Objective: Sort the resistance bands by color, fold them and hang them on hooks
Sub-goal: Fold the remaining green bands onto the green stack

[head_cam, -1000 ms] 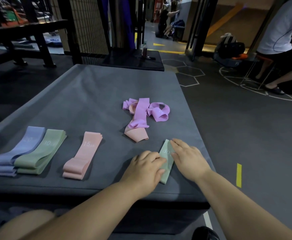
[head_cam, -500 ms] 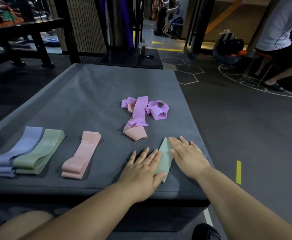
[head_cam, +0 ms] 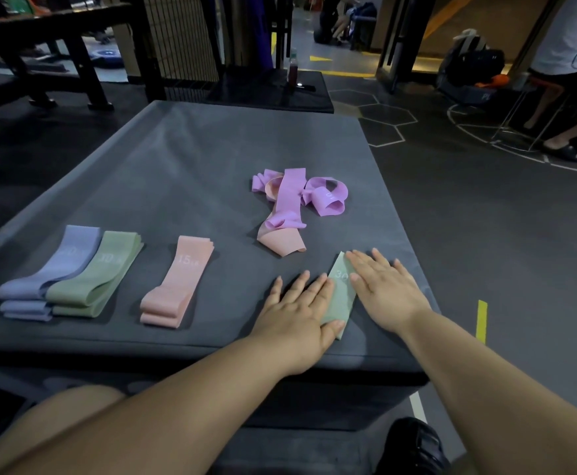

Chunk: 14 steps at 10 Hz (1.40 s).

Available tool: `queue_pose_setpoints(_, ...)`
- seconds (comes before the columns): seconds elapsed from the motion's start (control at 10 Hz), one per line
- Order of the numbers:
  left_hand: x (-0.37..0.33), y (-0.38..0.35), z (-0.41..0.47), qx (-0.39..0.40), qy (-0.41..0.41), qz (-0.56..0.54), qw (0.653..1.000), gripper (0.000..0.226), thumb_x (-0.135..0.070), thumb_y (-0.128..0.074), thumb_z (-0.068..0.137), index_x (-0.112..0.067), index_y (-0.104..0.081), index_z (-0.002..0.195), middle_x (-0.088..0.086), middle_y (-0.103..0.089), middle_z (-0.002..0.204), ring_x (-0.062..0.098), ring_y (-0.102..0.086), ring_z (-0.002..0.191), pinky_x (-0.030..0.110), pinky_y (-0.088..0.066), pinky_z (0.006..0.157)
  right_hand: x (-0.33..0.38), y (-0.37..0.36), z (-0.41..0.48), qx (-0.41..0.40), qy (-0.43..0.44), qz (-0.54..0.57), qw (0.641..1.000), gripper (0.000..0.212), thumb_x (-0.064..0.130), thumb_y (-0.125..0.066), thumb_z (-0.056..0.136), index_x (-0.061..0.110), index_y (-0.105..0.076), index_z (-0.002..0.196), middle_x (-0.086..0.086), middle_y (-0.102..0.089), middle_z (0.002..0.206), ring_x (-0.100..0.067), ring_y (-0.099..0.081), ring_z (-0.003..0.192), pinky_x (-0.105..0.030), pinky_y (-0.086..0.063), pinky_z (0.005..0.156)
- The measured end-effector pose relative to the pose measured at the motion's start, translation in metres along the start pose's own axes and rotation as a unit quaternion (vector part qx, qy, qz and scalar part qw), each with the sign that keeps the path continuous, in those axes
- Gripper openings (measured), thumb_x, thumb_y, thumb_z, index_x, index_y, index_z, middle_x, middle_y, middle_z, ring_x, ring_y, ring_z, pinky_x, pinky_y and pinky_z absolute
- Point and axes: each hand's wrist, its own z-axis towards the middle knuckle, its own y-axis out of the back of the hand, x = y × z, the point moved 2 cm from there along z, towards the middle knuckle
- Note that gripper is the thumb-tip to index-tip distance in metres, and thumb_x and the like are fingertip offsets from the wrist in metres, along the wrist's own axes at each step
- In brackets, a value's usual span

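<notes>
Flattening a fold: left hand (head_cam: 297, 303) and right hand (head_cam: 386, 289) spread flat, pressing the green band (head_cam: 340, 296) at 4 o'clock on the tabletop (head_cam: 194, 159). Likely next: lifting it past the peach stack (head_cam: 180, 275) to the green stack (head_cam: 98, 275) at 8 o'clock. Purple-and-peach tangle (head_cam: 293, 207) at 1 o'clock unsorted, no hooks seen.

Bare forearms (head_cam: 191, 402), bare knee (head_cam: 60, 416), black shoe (head_cam: 413, 447).

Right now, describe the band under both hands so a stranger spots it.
Find the grey padded platform, near right corner. A flat mint band lies there, touched by the left hand and right hand. Unlike the green band far left, it reads 30.
</notes>
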Motion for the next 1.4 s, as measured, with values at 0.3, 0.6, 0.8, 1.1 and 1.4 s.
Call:
queue_pose_setpoints(0.3, 0.0, -0.002, 0.001, -0.009, -0.002, 0.005, 1.0, 0.065, -0.053, -0.014, 0.102, -0.024, 0.01, 0.154, -0.011, 0.012, 0.162, 0.013, 0.017, 0.148, 0.046, 0.012, 0.119, 0.012, -0.001, 0.002, -0.035, 0.002, -0.058, 0.998, 0.063, 0.05, -0.005, 0.1, 0.022, -0.018, 0.155, 0.011, -0.005, 0.164, -0.012, 0.011, 0.15, -0.043, 0.011, 0.12)
queue_pose_setpoints(0.6, 0.001, -0.006, 0.003, -0.023, -0.008, 0.002, 1.0, 0.073, -0.061, 0.0, 0.093, -0.023, 0.009, 0.154, -0.011, 0.011, 0.162, 0.013, 0.016, 0.148, 0.046, 0.013, 0.118, 0.01, -0.003, 0.006, 0.0, 0.008, -0.019, 1.0, 0.055, 0.044, -0.015, 0.104, 0.027, -0.007, 0.157, 0.013, -0.006, 0.163, -0.01, 0.007, 0.15, -0.039, 0.004, 0.122)
queue_pose_setpoints(0.8, 0.002, -0.01, 0.004, -0.039, -0.016, -0.007, 0.999, 0.096, -0.062, 0.02, 0.067, -0.024, 0.01, 0.154, -0.011, 0.01, 0.163, 0.013, 0.015, 0.149, 0.045, 0.014, 0.116, 0.01, -0.003, 0.007, 0.013, -0.005, -0.009, 1.0, 0.054, 0.044, -0.013, 0.105, 0.029, -0.008, 0.156, 0.014, -0.004, 0.163, -0.01, 0.006, 0.15, -0.044, 0.004, 0.122)
queue_pose_setpoints(1.1, 0.001, -0.008, 0.005, -0.032, -0.011, -0.004, 0.999, 0.097, -0.063, 0.019, 0.067, -0.024, 0.009, 0.154, -0.01, 0.01, 0.163, 0.012, 0.015, 0.148, 0.045, 0.015, 0.116, 0.011, -0.004, 0.007, 0.02, -0.005, -0.011, 1.0, 0.057, 0.047, -0.013, 0.104, 0.028, -0.002, 0.157, 0.014, 0.002, 0.163, -0.01, 0.009, 0.15, -0.044, 0.006, 0.122)
queue_pose_setpoints(1.4, 0.0, -0.007, 0.004, -0.03, -0.007, -0.005, 1.0, 0.098, -0.063, 0.02, 0.065, -0.025, 0.009, 0.154, -0.011, 0.011, 0.162, 0.012, 0.015, 0.148, 0.045, 0.015, 0.116, 0.008, -0.006, 0.002, 0.022, -0.03, -0.029, 0.999, 0.06, 0.047, -0.011, 0.104, 0.023, 0.0, 0.157, 0.009, 0.006, 0.164, -0.014, 0.009, 0.151, -0.043, 0.003, 0.122)
